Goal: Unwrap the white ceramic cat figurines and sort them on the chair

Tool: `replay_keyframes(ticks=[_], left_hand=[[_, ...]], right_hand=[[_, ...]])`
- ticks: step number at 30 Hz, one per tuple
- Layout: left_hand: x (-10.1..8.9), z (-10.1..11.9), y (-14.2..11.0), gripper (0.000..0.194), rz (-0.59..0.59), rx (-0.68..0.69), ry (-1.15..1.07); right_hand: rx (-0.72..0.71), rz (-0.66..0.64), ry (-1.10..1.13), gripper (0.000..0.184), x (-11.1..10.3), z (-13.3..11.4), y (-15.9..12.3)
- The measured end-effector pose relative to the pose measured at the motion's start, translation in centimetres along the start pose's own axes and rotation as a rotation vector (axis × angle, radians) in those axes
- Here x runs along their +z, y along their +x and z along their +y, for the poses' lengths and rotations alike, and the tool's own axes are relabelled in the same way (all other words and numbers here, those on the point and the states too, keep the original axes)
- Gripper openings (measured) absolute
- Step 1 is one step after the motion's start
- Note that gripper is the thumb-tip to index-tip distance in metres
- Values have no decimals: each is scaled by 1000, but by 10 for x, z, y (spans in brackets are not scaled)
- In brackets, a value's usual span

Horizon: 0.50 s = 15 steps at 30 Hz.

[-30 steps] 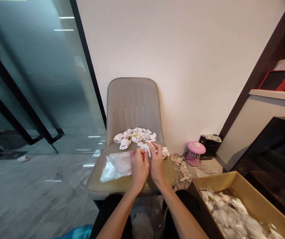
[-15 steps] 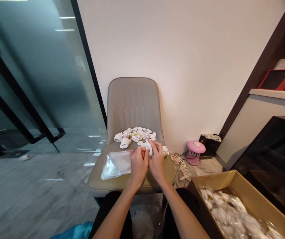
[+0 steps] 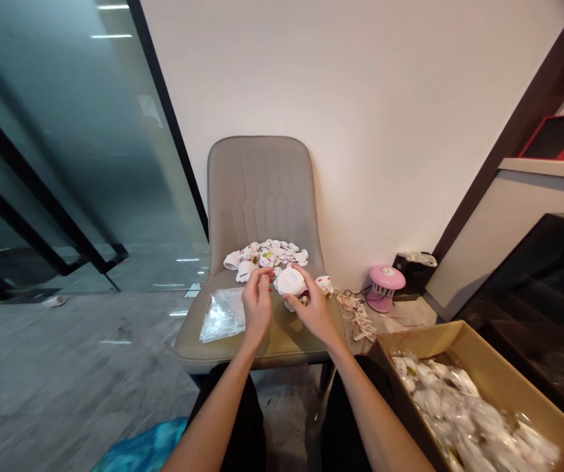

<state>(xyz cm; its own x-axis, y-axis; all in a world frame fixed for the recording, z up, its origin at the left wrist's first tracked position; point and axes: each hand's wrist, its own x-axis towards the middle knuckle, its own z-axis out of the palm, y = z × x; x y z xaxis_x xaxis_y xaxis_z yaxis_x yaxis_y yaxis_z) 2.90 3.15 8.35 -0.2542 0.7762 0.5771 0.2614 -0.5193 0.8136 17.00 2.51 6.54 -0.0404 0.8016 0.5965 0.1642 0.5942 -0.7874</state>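
My right hand (image 3: 315, 307) is closed around a small white figurine (image 3: 290, 280), its round, flat underside turned up toward me. Just left of it, my left hand (image 3: 257, 303) is open with slightly bent fingers, the fingertips close to the figurine's edge. Behind the hands, a pile of white discs (image 3: 282, 248) lies on the chair seat. A white figurine (image 3: 246, 270) with a dark slot stands at the pile's left front. Another white figurine (image 3: 324, 284) with red and gold marks is to the right of my right hand. Clear plastic bags (image 3: 223, 316) lie flat at the left.
The grey-beige chair (image 3: 262, 177) backs against a wall. At the right stands a cardboard box (image 3: 503, 373) holding several plastic-wrapped white figurines (image 3: 469, 413). A pink lamp-like device (image 3: 386, 278) and paper strips (image 3: 361, 320) are on the floor. Blue material (image 3: 144, 446) lies at lower left.
My hands have moved apart; the left has let go and shifted left. The figurine stays in my right hand, now with its round underside showing. The view has tilted slightly.
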Motion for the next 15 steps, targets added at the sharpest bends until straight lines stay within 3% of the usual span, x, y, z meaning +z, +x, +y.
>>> replay_keyframes(ticks=[4,7,10,15], left_hand=[[-3,10,-5,30,-78,200,118],[-2,10,-7,27,-201,257,140],[-3,7,-6,28,-240,166,125],[-11,-1,1,36,-130,-39,-108]], right_hand=[[12,-34,-74,44,5,11,-2],[-13,-72,-170,28,9,14,-4],[-4,-111,-153,26,11,8,-6],[73,-121,28,40,15,-4,-9]])
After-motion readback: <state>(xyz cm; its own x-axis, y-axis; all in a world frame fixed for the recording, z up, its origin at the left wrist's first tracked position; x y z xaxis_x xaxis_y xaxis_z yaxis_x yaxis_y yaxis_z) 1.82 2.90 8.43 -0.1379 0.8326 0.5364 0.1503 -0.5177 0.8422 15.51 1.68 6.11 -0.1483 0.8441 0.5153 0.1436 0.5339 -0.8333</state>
